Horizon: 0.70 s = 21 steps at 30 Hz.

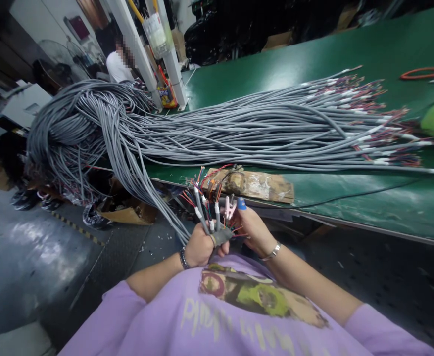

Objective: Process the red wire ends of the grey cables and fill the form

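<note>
My left hand (199, 247) is closed round a small bundle of grey cables (168, 217), just in front of the bench edge. Their stripped ends (202, 198) stand up above the fist, with white wraps and thin coloured wires fanning out. A dark grey covering (221, 236) sits over my left finger or thumb. My right hand (254, 231), its thumb tipped in blue, is curled beside these ends. At its fingertips is a pink clip (230, 207); whether the fingers hold it or a thin wire, I cannot make out.
A large pile of grey cables (246, 128) lies along the green bench (365, 202) and droops off its left end. A stained wooden board (261, 185) lies at the front edge. White posts (172, 74) rise behind; a person (118, 66) is far left.
</note>
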Each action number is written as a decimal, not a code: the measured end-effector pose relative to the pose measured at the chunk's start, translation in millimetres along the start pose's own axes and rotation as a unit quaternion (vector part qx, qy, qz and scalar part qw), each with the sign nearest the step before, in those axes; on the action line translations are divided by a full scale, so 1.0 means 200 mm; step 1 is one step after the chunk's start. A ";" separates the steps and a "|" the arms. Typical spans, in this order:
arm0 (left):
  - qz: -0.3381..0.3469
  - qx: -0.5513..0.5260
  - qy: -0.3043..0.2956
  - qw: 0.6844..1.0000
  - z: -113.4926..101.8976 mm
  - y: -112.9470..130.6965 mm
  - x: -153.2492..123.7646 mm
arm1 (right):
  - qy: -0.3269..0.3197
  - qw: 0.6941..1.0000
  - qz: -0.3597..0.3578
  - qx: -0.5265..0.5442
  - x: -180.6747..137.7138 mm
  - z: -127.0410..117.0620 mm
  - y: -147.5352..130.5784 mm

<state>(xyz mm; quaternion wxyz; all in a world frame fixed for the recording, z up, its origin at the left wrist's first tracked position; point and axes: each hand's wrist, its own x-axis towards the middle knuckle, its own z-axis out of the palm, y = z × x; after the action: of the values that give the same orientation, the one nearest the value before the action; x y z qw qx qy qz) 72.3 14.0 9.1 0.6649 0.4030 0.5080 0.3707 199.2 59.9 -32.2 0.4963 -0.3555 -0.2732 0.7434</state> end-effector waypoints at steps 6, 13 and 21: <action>-0.001 -0.018 0.029 0.999 0.03 0.02 0.01 | -0.078 0.989 0.083 0.095 0.03 0.00 0.01; -0.017 0.004 0.041 0.999 0.04 0.02 0.02 | -0.068 0.988 0.090 0.109 0.03 0.01 0.00; -0.009 0.006 0.034 0.999 0.02 0.02 -0.03 | -0.067 0.989 0.070 0.110 0.00 0.00 -0.03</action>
<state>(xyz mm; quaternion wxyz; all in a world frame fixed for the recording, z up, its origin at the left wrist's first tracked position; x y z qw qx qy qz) 74.1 9.9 16.2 0.6480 0.3900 0.5361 0.3749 202.2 62.0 -26.9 0.4595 -0.2660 -0.1965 0.8243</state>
